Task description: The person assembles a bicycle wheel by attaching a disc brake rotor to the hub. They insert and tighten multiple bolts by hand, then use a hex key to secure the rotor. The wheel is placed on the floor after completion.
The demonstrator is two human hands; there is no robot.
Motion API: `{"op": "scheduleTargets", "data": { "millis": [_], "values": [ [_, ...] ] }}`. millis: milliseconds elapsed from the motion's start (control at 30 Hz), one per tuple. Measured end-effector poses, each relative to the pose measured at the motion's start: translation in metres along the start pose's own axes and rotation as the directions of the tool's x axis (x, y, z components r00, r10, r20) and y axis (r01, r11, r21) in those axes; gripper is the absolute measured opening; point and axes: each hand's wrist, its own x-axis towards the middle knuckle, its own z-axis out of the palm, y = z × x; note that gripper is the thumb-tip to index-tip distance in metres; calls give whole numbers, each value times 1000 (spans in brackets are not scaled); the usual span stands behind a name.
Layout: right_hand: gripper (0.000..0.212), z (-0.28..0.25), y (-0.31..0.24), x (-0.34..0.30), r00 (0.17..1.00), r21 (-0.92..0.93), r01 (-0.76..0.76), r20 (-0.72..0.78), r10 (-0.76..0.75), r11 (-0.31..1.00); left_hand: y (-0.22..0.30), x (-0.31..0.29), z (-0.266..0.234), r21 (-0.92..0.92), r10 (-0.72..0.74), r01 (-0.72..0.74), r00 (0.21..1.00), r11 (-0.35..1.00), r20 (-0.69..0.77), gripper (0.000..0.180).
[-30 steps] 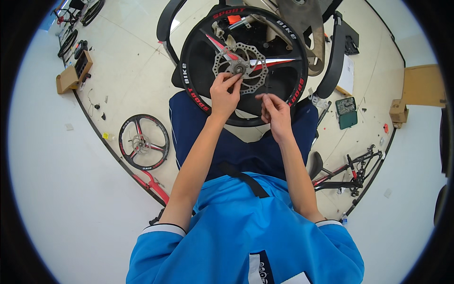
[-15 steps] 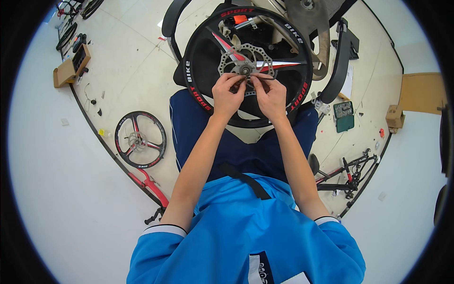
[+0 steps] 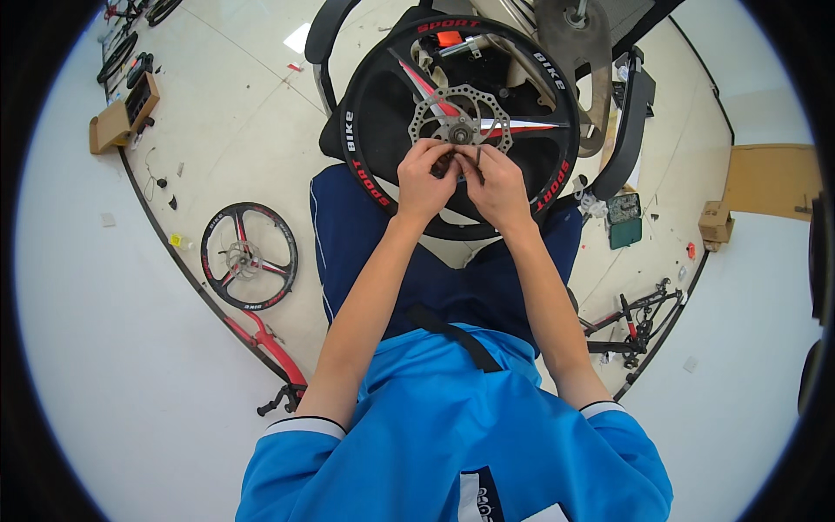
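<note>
A black three-spoke bicycle wheel (image 3: 355,143) with red and white lettering lies over a black chair seat and reaches to my thighs. On its hub sits a silver perforated brake disc (image 3: 498,111). My left hand (image 3: 427,181) is pinched at the near side of the hub, over the disc. Right beside it, fingertips almost meeting, my right hand (image 3: 497,186) is closed on a thin dark hex key (image 3: 478,156), only part of which shows. Whatever lies between the left fingertips is hidden.
Chair armrests (image 3: 628,130) flank the wheel. A second wheel (image 3: 249,257) lies on the floor at left, by a red frame part (image 3: 277,352). At right are an open green case (image 3: 624,222), a black bike frame (image 3: 639,326) and a cardboard box (image 3: 716,221).
The hex key has swung from pointing rightward to pointing away from me at the right fingers. Both hands stay at the hub; the view has shifted slightly.
</note>
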Motion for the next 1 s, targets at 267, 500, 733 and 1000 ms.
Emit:
{"op": "scheduleTargets", "data": {
  "millis": [267,500,733,1000],
  "values": [
    [16,7,2,3,994,-60,80,-68,-84,995,-1,0,4,-1,5,-5,1000,1000,-14,22],
    [13,14,11,-1,988,-59,53,-141,-61,997,1,-4,9,-2,-31,31,998,1000,-50,22],
    [22,-6,-18,8,984,52,25,-178,-16,998,-3,-4,9,57,47,-45,998,997,-30,18],
    [29,-15,-23,6,995,235,-45,98,22,971,0,-4,6,3,30,-30,999,1000,42,23]
  ]
}}
